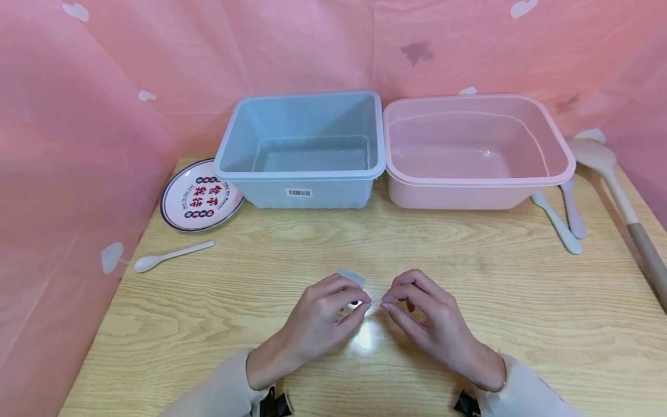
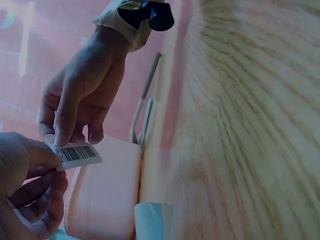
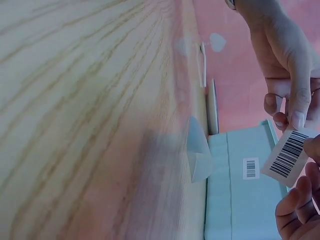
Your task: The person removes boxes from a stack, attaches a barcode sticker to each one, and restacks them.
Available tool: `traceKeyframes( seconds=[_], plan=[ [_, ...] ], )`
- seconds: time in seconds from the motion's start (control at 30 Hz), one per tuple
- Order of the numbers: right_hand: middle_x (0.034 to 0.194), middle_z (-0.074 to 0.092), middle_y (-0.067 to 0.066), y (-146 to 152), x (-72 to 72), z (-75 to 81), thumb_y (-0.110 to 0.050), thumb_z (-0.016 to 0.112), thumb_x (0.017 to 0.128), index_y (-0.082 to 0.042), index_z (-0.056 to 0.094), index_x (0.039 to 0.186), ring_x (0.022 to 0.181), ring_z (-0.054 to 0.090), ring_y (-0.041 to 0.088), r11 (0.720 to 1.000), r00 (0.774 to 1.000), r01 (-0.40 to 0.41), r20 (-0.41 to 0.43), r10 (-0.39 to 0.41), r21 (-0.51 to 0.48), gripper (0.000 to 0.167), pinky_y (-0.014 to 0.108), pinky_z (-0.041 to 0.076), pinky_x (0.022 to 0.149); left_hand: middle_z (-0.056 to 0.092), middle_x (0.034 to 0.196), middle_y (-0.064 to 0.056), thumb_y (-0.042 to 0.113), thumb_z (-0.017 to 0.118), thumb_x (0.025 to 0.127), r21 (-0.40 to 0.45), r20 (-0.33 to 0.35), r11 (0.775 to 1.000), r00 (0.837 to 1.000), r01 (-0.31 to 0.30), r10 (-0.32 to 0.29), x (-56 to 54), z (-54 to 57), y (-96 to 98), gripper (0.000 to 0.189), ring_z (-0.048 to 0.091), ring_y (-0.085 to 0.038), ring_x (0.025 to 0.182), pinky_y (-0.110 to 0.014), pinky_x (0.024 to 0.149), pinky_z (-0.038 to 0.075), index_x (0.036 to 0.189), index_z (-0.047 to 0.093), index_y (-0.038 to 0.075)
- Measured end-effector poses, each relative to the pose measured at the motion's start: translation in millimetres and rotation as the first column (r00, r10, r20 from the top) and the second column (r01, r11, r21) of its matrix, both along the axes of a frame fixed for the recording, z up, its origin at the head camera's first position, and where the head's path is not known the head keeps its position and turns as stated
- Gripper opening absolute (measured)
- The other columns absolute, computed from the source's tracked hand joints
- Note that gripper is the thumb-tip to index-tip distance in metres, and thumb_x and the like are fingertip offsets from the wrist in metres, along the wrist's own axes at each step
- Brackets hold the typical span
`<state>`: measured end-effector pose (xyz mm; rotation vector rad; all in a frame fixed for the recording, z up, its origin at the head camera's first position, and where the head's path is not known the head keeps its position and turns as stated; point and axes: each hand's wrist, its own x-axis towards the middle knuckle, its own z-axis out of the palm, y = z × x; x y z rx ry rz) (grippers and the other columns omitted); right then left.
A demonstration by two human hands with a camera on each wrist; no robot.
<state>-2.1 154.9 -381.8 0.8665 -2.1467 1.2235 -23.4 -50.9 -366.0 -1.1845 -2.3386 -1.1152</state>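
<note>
The left hand (image 1: pixel 320 317) and the right hand (image 1: pixel 440 318) meet at the near middle of the table (image 1: pixel 469 260), each pinching one end of a small label (image 3: pixel 285 159) between thumb and forefinger. The label is held up above the wood; its barcode shows in both wrist views (in the head view it is only a pale glint between the fingertips). Both wrists come out of pale sleeves (image 1: pixel 219 382), with black straps (image 1: pixel 281 404) just below.

Just beyond the left hand a pale slip (image 1: pixel 352 278) sits on the table — curled upward, as the right wrist view shows.

Farther off, two bins stand side by side: the blue bin (image 1: pixel 299 191) on the left, a barcode sticker (image 1: pixel 299 193) on its near wall, and the pink bin (image 1: pixel 453 197) on the right. Left of the blue bin lies a plate (image 1: pixel 193 202) with red characters, partly hidden by that bin, and nearer than the plate a white spoon (image 1: pixel 172 253).

On the right, a green utensil (image 1: pixel 559 226) and a grey utensil (image 1: pixel 574 214) poke out from behind the pink bin — beyond them a big spoon (image 1: pixel 621 200) runs toward the near right. Pink cloth (image 1: pixel 312 46) with pale hearts hangs at the far side
</note>
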Motion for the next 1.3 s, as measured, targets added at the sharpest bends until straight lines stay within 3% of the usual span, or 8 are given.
traceKeyframes(
  seconds=[0.3, 0.37, 0.5, 0.63, 0.77, 1.03, 1.2, 1.3],
  plan=[
    [0.085, 0.058, 0.009, 5.1, -2.9, 10.2, -0.026, 0.059, 0.096, 0.002, 0.07, 0.094, 0.07, 0.049, 0.008, 0.999, 0.999, 0.009, -0.038, -0.011, -0.053, 0.029, 0.013, 0.04, 0.055, 0.07, 0.084, -0.004, 0.001, 0.072, 0.084, 0.181, 0.144, 0.982, 0.989, -0.044, 0.018, -3.5, -1.1, 1.3, 0.005, 0.065, -0.008, 0.07, -0.01, 0.058, 0.049, 0.081, 0.072, 0.006],
    [0.084, 0.06, 0.009, 8.0, -4.4, 11.9, -0.026, 0.061, 0.095, 0.003, 0.07, 0.096, 0.07, 0.05, 0.008, 0.996, 0.999, 0.04, -0.032, -0.042, -0.076, 0.03, 0.014, 0.041, 0.055, 0.071, 0.082, -0.005, 0.0, 0.072, 0.083, 0.237, 0.233, 0.969, 0.972, -0.074, 0.017, -5.0, -0.2, 0.8, 0.005, 0.064, -0.009, 0.068, -0.013, 0.055, 0.049, 0.082, 0.072, 0.005],
    [0.085, 0.063, 0.007, 15.3, -5.8, 14.5, -0.013, 0.071, 0.088, 0.0, 0.07, 0.098, 0.071, 0.053, 0.006, 0.989, 0.991, 0.111, 0.087, -0.102, -0.096, 0.016, 0.014, 0.044, 0.056, 0.071, 0.081, -0.006, 0.001, 0.072, 0.084, 0.299, 0.412, 0.943, 0.911, -0.148, 0.012, -7.8, 1.5, -0.7, 0.004, 0.063, -0.01, 0.069, -0.02, 0.054, 0.052, 0.084, 0.073, 0.004],
    [0.086, 0.068, 0.003, 19.4, -6.4, 17.5, 0.011, 0.077, 0.073, -0.004, 0.069, 0.098, 0.074, 0.056, 0.003, 0.989, 0.965, 0.13, 0.238, -0.111, -0.065, 0.03, 0.014, 0.046, 0.058, 0.071, 0.082, -0.007, 0.004, 0.072, 0.085, 0.306, 0.49, 0.933, 0.871, -0.189, 0.015, -9.4, 3.2, -0.4, 0.003, 0.061, -0.008, 0.071, -0.021, 0.055, 0.052, 0.086, 0.074, 0.004],
    [0.084, 0.069, -0.001, 19.6, -7.0, 18.2, 0.013, 0.075, 0.073, -0.009, 0.069, 0.094, 0.071, 0.058, 0.001, 0.993, 0.945, 0.113, 0.315, -0.093, -0.046, 0.031, 0.014, 0.049, 0.059, 0.071, 0.08, -0.009, 0.006, 0.073, 0.085, 0.323, 0.527, 0.923, 0.85, -0.207, 0.007, -9.8, 4.2, 2.7, 0.003, 0.059, -0.006, 0.072, -0.02, 0.055, 0.05, 0.086, 0.074, 0.003],
    [0.08, 0.066, 0.002, 22.6, -4.7, 15.6, 0.018, 0.071, 0.075, -0.004, 0.067, 0.087, 0.069, 0.055, 0.002, 0.984, 0.933, 0.162, 0.338, -0.126, -0.081, 0.025, 0.013, 0.049, 0.06, 0.07, 0.074, -0.009, 0.006, 0.074, 0.083, 0.338, 0.535, 0.921, 0.845, -0.195, -0.017, -12.7, 3.9, 14.8, 0.004, 0.055, -0.003, 0.065, -0.02, 0.051, 0.047, 0.085, 0.075, 0.003],
    [0.078, 0.066, 0.003, 27.0, -5.5, 14.5, 0.018, 0.07, 0.074, -0.001, 0.066, 0.085, 0.068, 0.055, -0.001, 0.978, 0.933, 0.197, 0.321, -0.164, -0.074, 0.022, 0.012, 0.05, 0.061, 0.069, 0.071, -0.008, 0.007, 0.075, 0.083, 0.352, 0.526, 0.908, 0.85, -0.228, 0.009, -18.3, 3.2, 27.1, 0.005, 0.052, -0.004, 0.059, -0.018, 0.05, 0.044, 0.085, 0.075, 0.002],
    [0.076, 0.067, 0.006, 30.0, -7.6, 13.5, 0.018, 0.07, 0.073, 0.001, 0.066, 0.084, 0.068, 0.056, -0.002, 0.974, 0.94, 0.218, 0.282, -0.192, -0.064, 0.02, 0.011, 0.05, 0.061, 0.072, 0.073, -0.009, 0.006, 0.076, 0.081, 0.36, 0.54, 0.897, 0.842, -0.257, 0.024, -22.5, 3.5, 35.8, 0.009, 0.051, -0.004, 0.057, -0.017, 0.05, 0.042, 0.09, 0.076, 0.002]
  ],
)
